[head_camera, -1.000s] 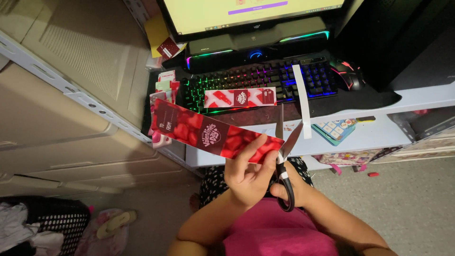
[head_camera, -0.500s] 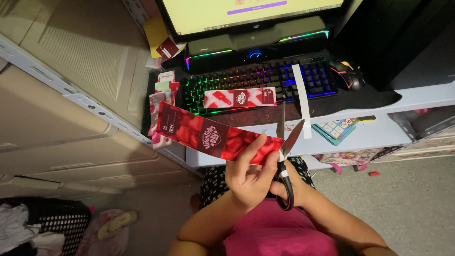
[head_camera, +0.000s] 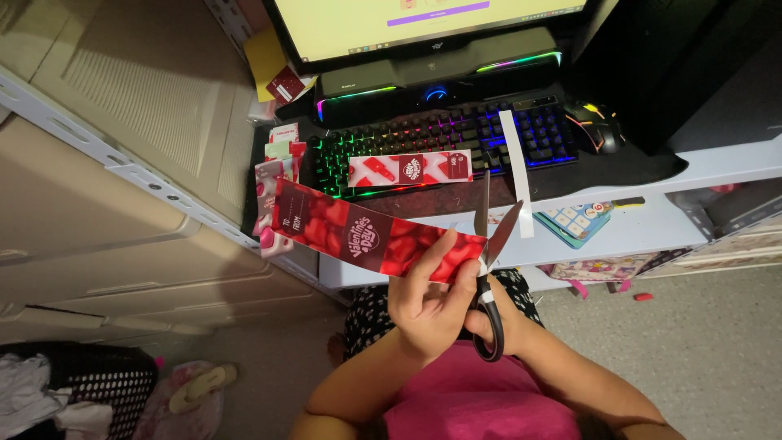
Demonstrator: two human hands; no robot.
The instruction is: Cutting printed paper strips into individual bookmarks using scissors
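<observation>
A person's left hand (head_camera: 428, 305) pinches the right end of a long red heart-printed paper strip (head_camera: 366, 238), its grip closed on the paper, the strip running out toward ten o'clock from the fingers. The right hand (head_camera: 497, 322), mostly hidden behind the left, grips the black handles of a pair of scissors (head_camera: 489, 261), blades parted just at the strip's three o'clock end. At twelve o'clock, a second red strip (head_camera: 410, 169) lies across a rainbow-lit keyboard (head_camera: 440, 138) on the table (head_camera: 652, 224).
</observation>
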